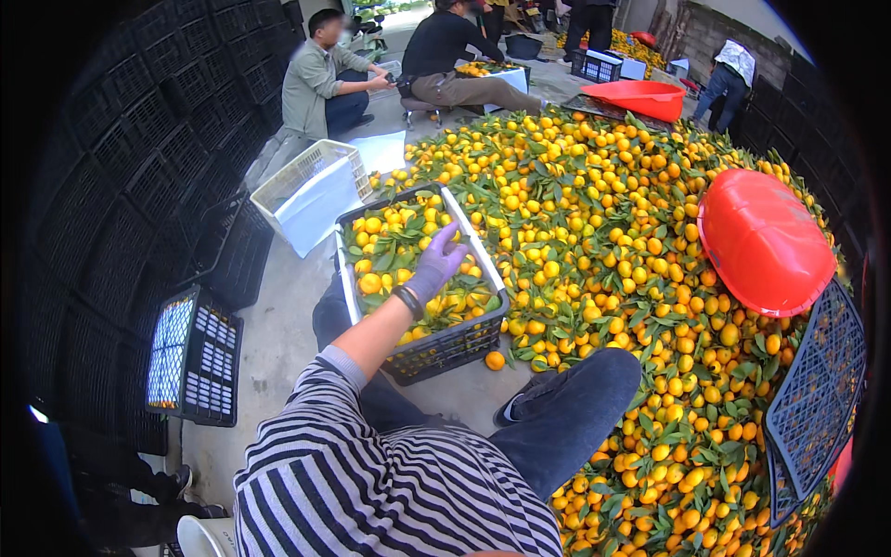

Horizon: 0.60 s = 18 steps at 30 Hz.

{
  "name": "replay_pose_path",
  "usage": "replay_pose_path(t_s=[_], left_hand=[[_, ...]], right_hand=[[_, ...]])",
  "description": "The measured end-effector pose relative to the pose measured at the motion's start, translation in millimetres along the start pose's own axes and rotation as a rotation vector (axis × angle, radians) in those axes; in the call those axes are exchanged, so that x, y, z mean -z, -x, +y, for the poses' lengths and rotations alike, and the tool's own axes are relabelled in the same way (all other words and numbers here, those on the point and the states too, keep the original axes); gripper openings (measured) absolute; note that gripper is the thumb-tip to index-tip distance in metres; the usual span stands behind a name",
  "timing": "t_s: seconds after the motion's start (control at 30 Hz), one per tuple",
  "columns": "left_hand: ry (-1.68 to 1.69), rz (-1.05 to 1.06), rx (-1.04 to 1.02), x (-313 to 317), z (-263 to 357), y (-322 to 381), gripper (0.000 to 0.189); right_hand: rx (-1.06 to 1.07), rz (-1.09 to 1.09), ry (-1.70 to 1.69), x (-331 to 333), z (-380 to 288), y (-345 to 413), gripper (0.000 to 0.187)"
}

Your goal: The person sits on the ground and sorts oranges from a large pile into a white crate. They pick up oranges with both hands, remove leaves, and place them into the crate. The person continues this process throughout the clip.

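Observation:
My left hand (437, 263), in a purple glove with a dark band at the wrist, is over a black plastic crate (445, 341). Its fingers are apart, and I see nothing held in them. Small orange citrus fruits (370, 283) with green leaves fill the crate, and white liner (477, 240) shows along its sides. The crate stands between my legs, beside a broad heap of the same leafy fruit (571, 230). One loose fruit (495, 360) lies on the concrete near the crate's corner. My right hand is out of view.
A red plastic basin (762, 240) lies upturned on the heap, near a black mesh crate (818, 397). Left are a cream crate (313, 174) with white sheeting, a lined black crate (198, 355) and stacked black crates (139, 139). People (317, 90) sit or squat beyond.

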<state>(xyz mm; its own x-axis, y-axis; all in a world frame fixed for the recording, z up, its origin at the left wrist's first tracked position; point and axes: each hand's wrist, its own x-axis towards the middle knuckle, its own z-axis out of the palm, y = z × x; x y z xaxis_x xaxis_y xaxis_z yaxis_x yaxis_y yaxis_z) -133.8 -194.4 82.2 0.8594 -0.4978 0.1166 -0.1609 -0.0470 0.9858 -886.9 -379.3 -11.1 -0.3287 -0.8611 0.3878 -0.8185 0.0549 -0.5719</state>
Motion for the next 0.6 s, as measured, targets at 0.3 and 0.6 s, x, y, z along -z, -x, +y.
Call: replay_pose_path(t_s=[0.3,0.6], left_hand=[[0.077,0.001,0.007,20,-14,5,0.055],[0.213,0.012,0.055,50,-10,26,0.048]], right_hand=[[-0.097,-0.062,-0.299,-20,-74,36,0.077],[-0.24,0.018,-1.15,46,-109,38,0.071]])
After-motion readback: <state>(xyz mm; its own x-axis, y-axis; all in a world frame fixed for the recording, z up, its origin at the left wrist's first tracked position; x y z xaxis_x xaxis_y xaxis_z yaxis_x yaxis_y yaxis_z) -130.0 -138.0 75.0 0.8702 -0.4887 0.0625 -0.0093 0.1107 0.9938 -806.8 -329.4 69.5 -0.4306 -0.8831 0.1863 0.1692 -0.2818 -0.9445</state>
